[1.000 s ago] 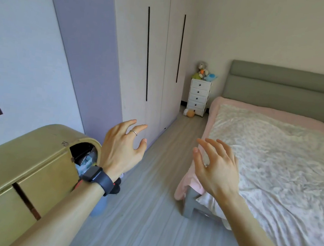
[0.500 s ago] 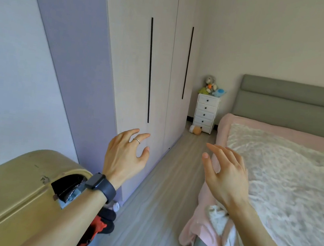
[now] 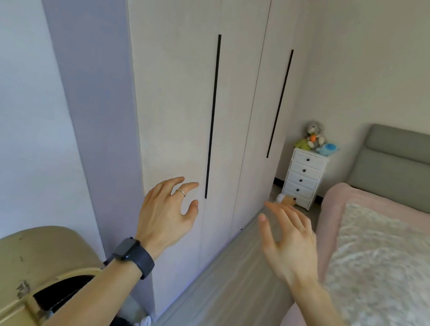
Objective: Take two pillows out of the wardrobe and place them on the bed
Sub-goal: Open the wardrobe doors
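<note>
Before the closed wardrobe (image 3: 181,77), left hand (image 3: 166,216) near its dark handle (image 3: 212,113) and right hand (image 3: 290,248) toward the bed (image 3: 385,265) both hover empty, fingers spread; no pillows show, presumably inside, and a grip may slip off that thin handle.

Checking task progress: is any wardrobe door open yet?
No, the wardrobe doors all sit flush and closed, with the left hand and right hand empty.

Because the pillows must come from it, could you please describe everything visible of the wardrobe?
The wardrobe is tall, pale, faintly wood-grained, with a lilac side panel. Its doors are shut, with two long thin black vertical handles. It faces the bed. The left hand hovers by one handle; contact unclear.
</note>
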Demonstrator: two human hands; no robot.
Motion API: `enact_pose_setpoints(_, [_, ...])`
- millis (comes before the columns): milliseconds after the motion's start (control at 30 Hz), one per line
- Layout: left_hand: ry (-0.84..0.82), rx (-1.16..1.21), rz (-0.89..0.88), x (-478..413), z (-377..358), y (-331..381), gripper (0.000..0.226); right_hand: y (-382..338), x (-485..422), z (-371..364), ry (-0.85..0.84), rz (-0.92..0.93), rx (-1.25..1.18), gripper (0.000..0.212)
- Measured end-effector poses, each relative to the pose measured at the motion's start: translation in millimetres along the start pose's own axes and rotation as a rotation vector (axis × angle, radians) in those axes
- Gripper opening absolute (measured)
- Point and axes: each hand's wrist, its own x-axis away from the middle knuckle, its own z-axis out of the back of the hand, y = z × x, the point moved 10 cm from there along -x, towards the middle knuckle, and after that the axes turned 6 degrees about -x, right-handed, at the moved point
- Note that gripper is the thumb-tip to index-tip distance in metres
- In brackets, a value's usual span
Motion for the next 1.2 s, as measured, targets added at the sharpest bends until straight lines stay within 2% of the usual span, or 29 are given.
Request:
enact_pose_setpoints(433, [0.148,-0.114,-0.074,-227.2,-124.7,-27.2,0.044,81.4,-215.0,-138.8,0.01,0.012,-0.04,0.047])
enact_pose_setpoints(633, [0.196,-0.231,-0.068,-321.0,-187.3,-23.9,0.044,125.2,-309.9,-212.7,-0.076,0.045,-0.114,0.049])
enact_pose_setpoints(933, [0.284,-0.431,0.086,-410.5,-224.2,-33.3,0.047,143.3,-443.3,-304.9,-0.202,0.289,-0.26,0.049])
enact_pose_setpoints(1200, [0.483,-0.618,0.14,-460.6,-225.4,-30.7,0.054,91.2,-536.0,-356.8,0.019,0.617,-0.4,0.046])
